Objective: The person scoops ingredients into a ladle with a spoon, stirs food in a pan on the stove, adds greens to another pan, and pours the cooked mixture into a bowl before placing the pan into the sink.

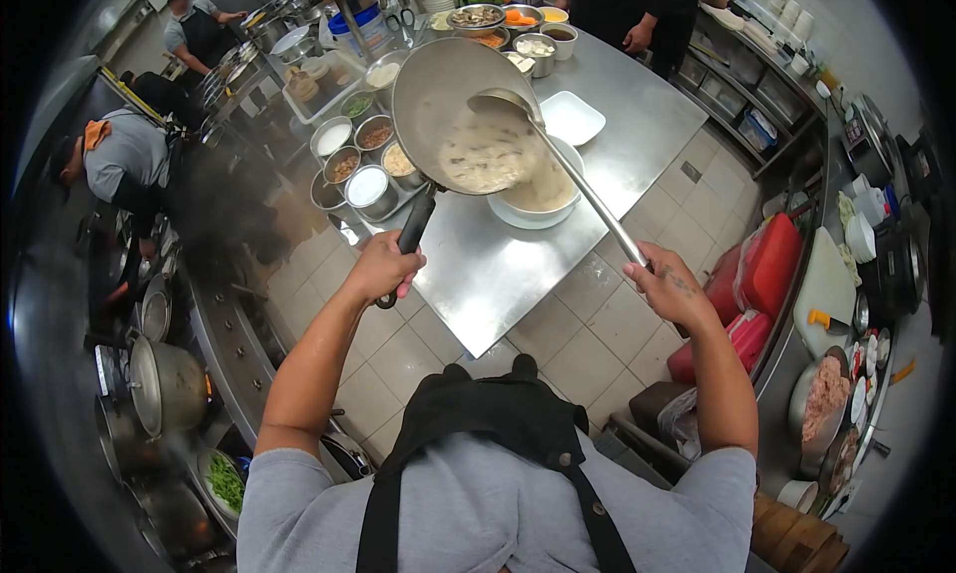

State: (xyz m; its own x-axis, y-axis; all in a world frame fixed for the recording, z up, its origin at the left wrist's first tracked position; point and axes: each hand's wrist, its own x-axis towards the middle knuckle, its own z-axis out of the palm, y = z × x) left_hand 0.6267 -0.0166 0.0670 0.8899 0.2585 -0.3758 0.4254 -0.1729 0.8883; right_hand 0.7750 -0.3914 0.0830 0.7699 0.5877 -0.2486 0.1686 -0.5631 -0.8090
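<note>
My left hand (388, 266) is closed around the black handle of a wok (428, 85), which is tilted to the right. Cloudy, cream-coloured soup (483, 160) with dark bits lies in its lower side. In my right hand (665, 282) is the long handle of a metal ladle (588, 190), whose bowl is inside the wok near the rim. Below the wok's lip stands a white bowl (566, 218) on a white plate, with the same soup in it. A white square dish (573, 118) sits just behind the bowl.
A steel table (647, 125) carries several metal containers of ingredients (370, 187) at its left. Along the left runs a stove with a large pot (164, 384). Co-workers (127, 155) stand at left and back. Red containers (767, 264) and a counter with minced meat (827, 399) are at right.
</note>
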